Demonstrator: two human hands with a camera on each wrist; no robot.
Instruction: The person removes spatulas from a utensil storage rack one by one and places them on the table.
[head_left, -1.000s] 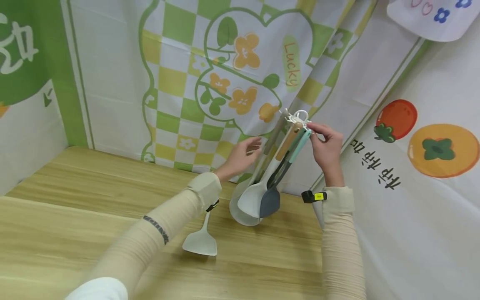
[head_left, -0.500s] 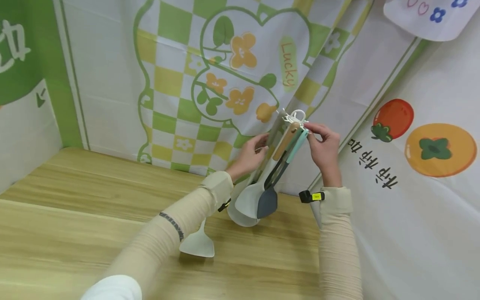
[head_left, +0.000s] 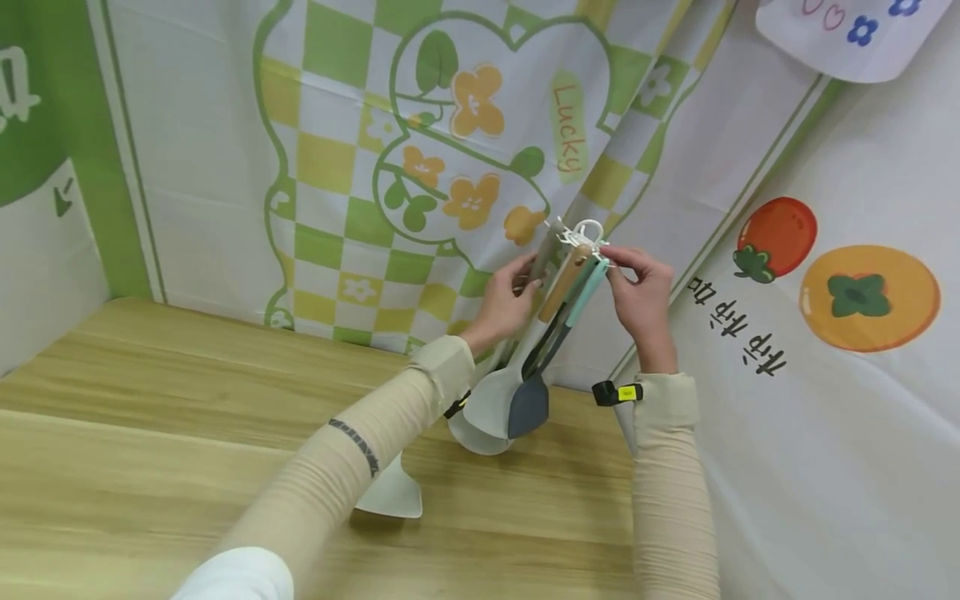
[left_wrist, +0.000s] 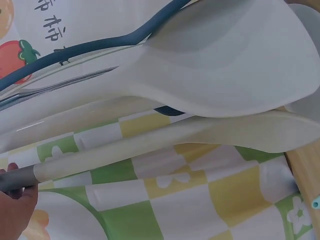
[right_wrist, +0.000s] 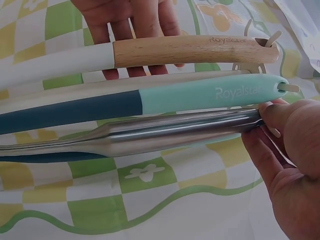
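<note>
Several kitchen utensils hang in a bundle from a white hook rack [head_left: 587, 229]. My left hand [head_left: 504, 307] is at the bundle's left side; in the left wrist view its fingers are round the grey handle [left_wrist: 22, 178] of a beige utensil. High on the right, my right hand [head_left: 643, 292] pinches the end of a steel handle [right_wrist: 185, 126], close to the hook. Beside it hang a teal-handled utensil [right_wrist: 200, 91] and a wooden-handled one [right_wrist: 190, 51]. A pale turner head [head_left: 491, 404] and a dark blue head [head_left: 529, 408] hang below.
A loose pale turner [head_left: 393, 492] lies on the wooden table [head_left: 525, 533], partly hidden by my left forearm. Behind the bundle hangs a green and yellow checked cloth [head_left: 330, 242]. A white printed wall covering [head_left: 825, 433] is at the right.
My left hand has moved right and closed round the grey handle. The right hand keeps its pinch by the hook. The view has shifted slightly.
</note>
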